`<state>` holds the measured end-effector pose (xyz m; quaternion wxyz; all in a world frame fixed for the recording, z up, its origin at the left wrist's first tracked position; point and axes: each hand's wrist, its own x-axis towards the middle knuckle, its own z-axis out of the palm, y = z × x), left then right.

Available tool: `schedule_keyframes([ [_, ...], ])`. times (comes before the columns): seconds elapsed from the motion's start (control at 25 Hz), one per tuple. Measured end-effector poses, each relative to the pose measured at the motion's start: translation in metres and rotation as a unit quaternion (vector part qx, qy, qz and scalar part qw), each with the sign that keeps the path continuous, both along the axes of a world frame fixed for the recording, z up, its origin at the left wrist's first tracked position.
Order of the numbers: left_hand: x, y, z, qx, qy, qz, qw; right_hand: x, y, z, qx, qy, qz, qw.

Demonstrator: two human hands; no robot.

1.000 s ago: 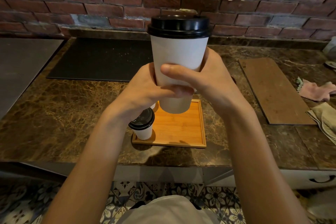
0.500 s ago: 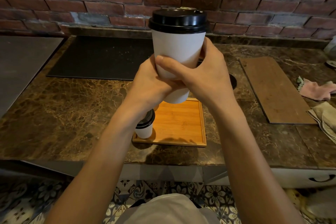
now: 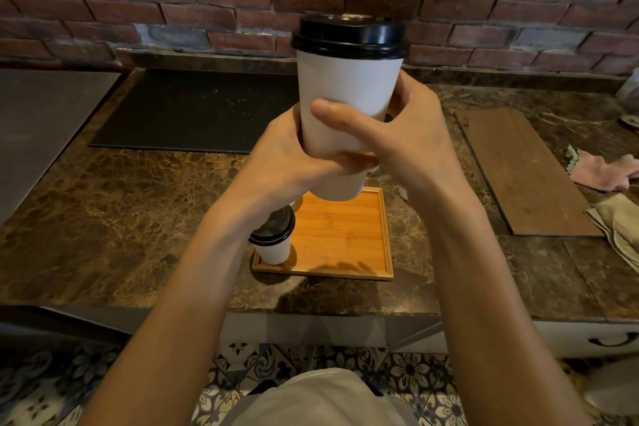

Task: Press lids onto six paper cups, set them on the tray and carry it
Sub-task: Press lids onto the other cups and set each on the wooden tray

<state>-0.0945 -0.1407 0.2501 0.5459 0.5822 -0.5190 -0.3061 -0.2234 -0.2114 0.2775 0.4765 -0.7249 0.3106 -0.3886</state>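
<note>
One lidded cup [image 3: 273, 244] stands in the near-left corner of the wooden tray [image 3: 345, 235] by the surface's [image 3: 121, 218] front edge, and above the tray the left hand [image 3: 276, 162] and right hand [image 3: 411, 142] both clasp a white paper cup [image 3: 345, 86], upright, its black lid [image 3: 349, 36] on.

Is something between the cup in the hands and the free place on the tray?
Nothing visible. The cup, held by the left hand and right hand, hangs above the bare right part of the tray; a second cup stands at its near left corner.
</note>
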Motion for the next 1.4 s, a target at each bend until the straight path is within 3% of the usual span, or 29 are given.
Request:
schedule_keyframes([
  [0.24,0.006,0.004,0.004,0.014,0.039,-0.093,0.995,-0.008,-0.008,-0.004,0.04,-0.046,0.099,0.993],
  [0.48,0.007,0.006,-0.002,0.028,0.072,-0.147,0.986,-0.011,-0.011,-0.01,0.051,-0.022,0.145,0.988],
  [0.92,0.005,-0.005,-0.008,0.024,0.013,0.012,1.0,0.002,-0.005,-0.003,0.001,0.032,0.053,0.998],
  [1.2,-0.003,-0.008,-0.011,-0.009,0.009,0.037,0.999,0.012,0.002,-0.011,-0.03,0.059,-0.03,0.997],
  [1.4,0.0,-0.006,-0.01,-0.002,0.008,0.023,1.0,0.011,0.001,-0.008,-0.014,0.035,-0.026,0.999],
])
